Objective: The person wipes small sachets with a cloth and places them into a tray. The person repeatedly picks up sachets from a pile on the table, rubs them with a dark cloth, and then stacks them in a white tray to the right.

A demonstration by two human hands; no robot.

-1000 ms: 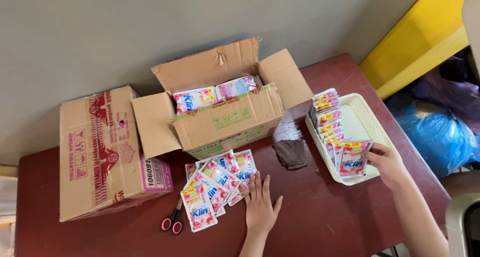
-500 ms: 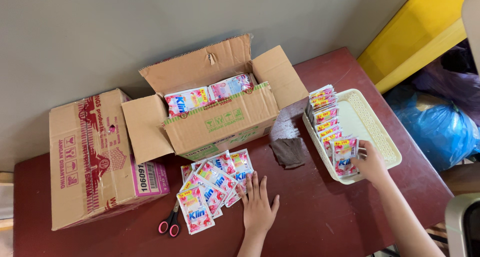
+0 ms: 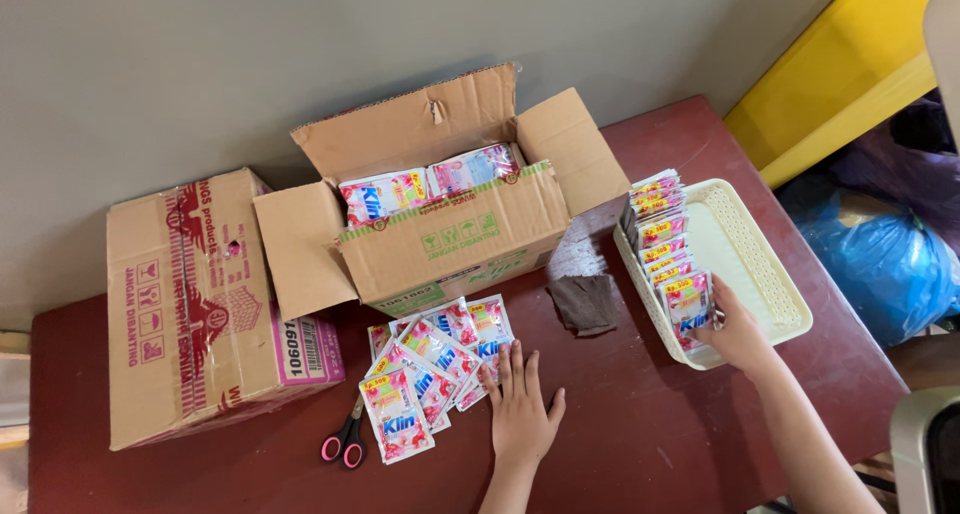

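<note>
1. I see the right hand point(image 3: 738, 332) closed on a pink sachet point(image 3: 688, 302), thumb on its face, holding it upright at the near end of the row of sachets point(image 3: 660, 236) standing in the cream basket point(image 3: 760, 264).
2. The row runs along the basket's left wall; the held sachet touches the last one in it.
3. My left hand point(image 3: 520, 406) lies flat and open on the dark red table point(image 3: 640, 434), gripping nothing, its fingertips on the near edge of the loose pile of sachets point(image 3: 435, 366).
4. That pile is fanned out just in front of the open cardboard box point(image 3: 450, 239), which has more sachets standing inside.
5. Pink-handled scissors point(image 3: 345, 439) lie just left of the pile.
6. A brown cloth point(image 3: 583, 304) sits between the open box and the basket.
7. A closed carton point(image 3: 195, 304) lies on its side at the table's left end.
</note>
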